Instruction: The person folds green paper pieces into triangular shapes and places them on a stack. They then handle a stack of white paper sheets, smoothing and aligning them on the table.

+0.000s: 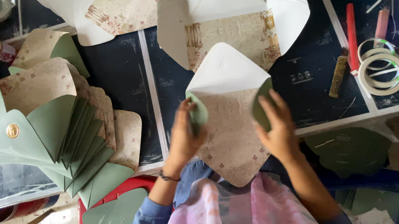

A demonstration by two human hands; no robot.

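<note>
**Envelope blank held by both side flaps**

Head view. One unfolded envelope blank (228,127) lies across the person's lap and the near table edge, its white inner face up and its pointed top flap directed away from the fingers. The left hand (184,134) pinches the left green side flap (197,113), fingers closed on it with the thumb on top. The right hand (278,127) grips the right green side flap (260,108), fingers curled over its edge. Both flaps are turned inward over the floral panel, which appears to be why each hand holds one side: the panel stays centred between the fingers.

Counts. Beyond the fingertips, two further open blanks (231,27) lie flat on the dark table (119,71). To the left of the left hand, one fanned stack of finished green envelopes (57,132) overlaps so each stays reachable; the exact number cannot be told, and one gold seal (12,131) shows. To the right of the right hand lie at least two tape rolls (384,67), one glue stick (338,76) and one red strip-shaped tool (352,36).
</note>
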